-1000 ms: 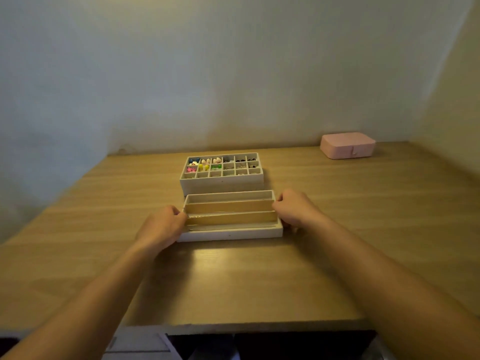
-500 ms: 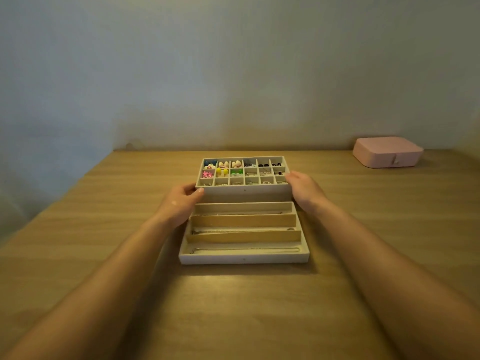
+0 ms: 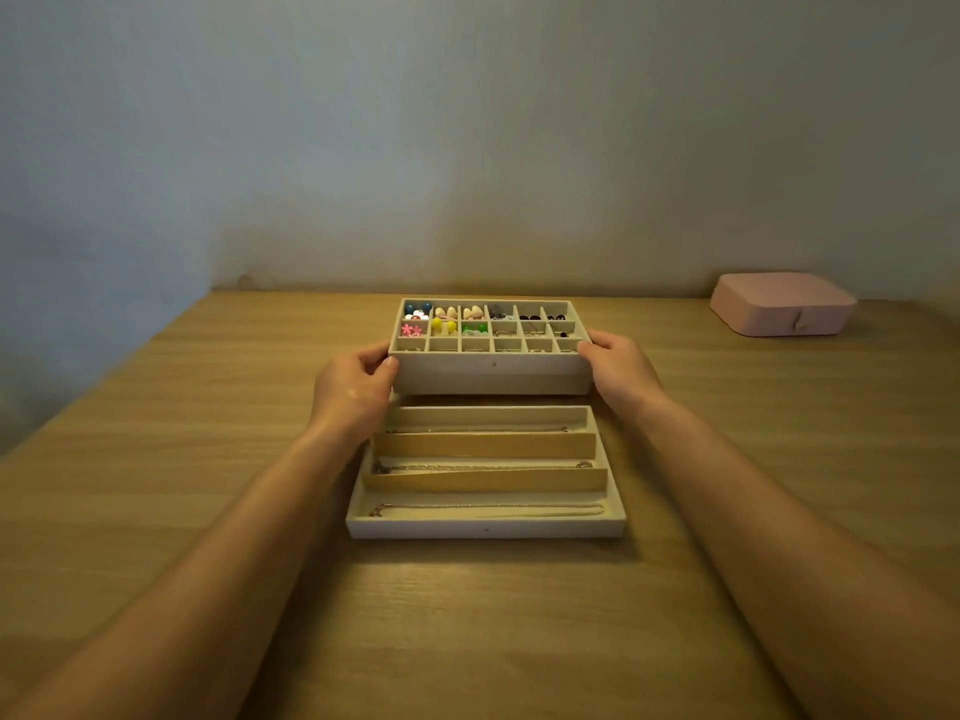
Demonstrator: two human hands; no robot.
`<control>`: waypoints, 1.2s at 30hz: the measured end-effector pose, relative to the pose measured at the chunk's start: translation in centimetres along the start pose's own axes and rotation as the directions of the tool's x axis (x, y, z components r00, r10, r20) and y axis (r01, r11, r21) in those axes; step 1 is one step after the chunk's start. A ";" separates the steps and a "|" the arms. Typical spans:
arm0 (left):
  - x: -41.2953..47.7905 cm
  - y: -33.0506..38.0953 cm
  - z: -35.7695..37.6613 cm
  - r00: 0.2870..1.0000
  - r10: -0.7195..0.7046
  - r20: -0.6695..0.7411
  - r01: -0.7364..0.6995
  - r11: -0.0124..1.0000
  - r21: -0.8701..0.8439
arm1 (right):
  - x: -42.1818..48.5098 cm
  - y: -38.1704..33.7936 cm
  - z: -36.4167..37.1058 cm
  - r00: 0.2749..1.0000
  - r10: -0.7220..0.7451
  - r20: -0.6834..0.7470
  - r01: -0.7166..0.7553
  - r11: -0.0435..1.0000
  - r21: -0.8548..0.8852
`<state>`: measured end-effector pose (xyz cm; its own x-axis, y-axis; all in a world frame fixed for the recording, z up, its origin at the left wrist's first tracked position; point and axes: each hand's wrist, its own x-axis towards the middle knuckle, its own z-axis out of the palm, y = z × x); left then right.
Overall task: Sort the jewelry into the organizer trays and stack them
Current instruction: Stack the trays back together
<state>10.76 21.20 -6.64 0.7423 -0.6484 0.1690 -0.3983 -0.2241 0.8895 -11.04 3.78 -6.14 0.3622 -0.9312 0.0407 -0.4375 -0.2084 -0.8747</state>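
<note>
Grid tray (image 3: pixel 493 363): one, pale, six-by-three cells, coloured earrings in the far rows; mid-table (image 3: pixel 208 459).
Hands: two; left hand (image 3: pixel 353 392) grips its left end, right hand (image 3: pixel 621 374) its right end.
Long tray (image 3: pixel 485 527): one, just in front; three channels, one chain (image 3: pixel 488 509) each.
Pink box (image 3: pixel 782 304): one, far right.

A wooden table (image 3: pixel 208 511) carries everything. Between the fingers (image 3: pixel 378 356) of the left hand (image 3: pixel 353 392) and those of the right hand (image 3: pixel 621 374) stands a grid tray (image 3: pixel 493 363) atop a second tray (image 3: pixel 493 385). Just nearer than the fingertips lies a three-channel tray (image 3: pixel 485 527) holding chains (image 3: pixel 488 509). Well beyond the right fingers, by the wall, sits a closed pink box (image 3: pixel 782 304).
</note>
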 end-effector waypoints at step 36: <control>0.0 -1.8 0.2 0.996 0.000 -0.085 0.002 1.000 0.017 | -0.7 1.5 0.1 0.996 -0.014 0.086 -0.018 0.931 0.365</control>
<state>11.35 21.46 -8.31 0.7855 -0.5842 0.2041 -0.4062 -0.2378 0.8823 -11.81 4.14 -7.52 0.4376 -0.8991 0.0118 -0.1129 -0.0680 -0.9913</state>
